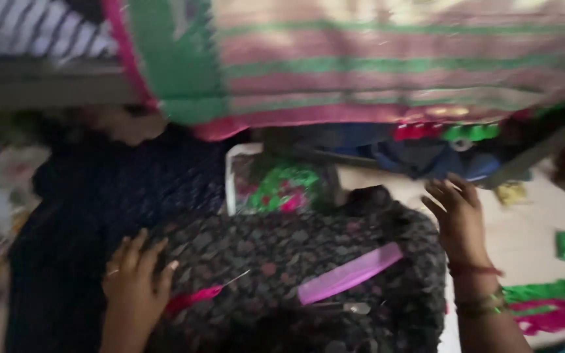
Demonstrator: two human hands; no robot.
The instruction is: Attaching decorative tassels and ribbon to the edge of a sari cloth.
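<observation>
Cloth: dark floral fabric (308, 261) lies spread over the person's lap, in the lower middle of the view, under both hands.
Left hand: the left hand (135, 287) rests flat on the cloth's left edge, fingers spread wide, holding nothing that I can see; a pink-handled pointed tool (201, 295) lies just beside its fingertips, whether touching I cannot tell.
Right hand: the right hand (459, 219) sits at the cloth's upper right edge, fingers loosely curled and apart; blur hides whether it pinches the fabric. Bangles and a red thread ring the wrist.
On the cloth: a pink flat strip (351, 273), like a ruler or comb, lies slanted across the middle; a small metal piece (358, 307) lies just below it.
Around: a striped green and pink cloth (393, 59) hangs across the top; a box of green and pink trimmings (276, 186) stands beyond the lap; green and pink ribbon (544, 304) trails on the floor at right.
Doing it well: as I judge it, the cloth needs smoothing taut between the two hands, palms flat, pulling evenly outward, with the pointed tool kept clear of the fingers.
</observation>
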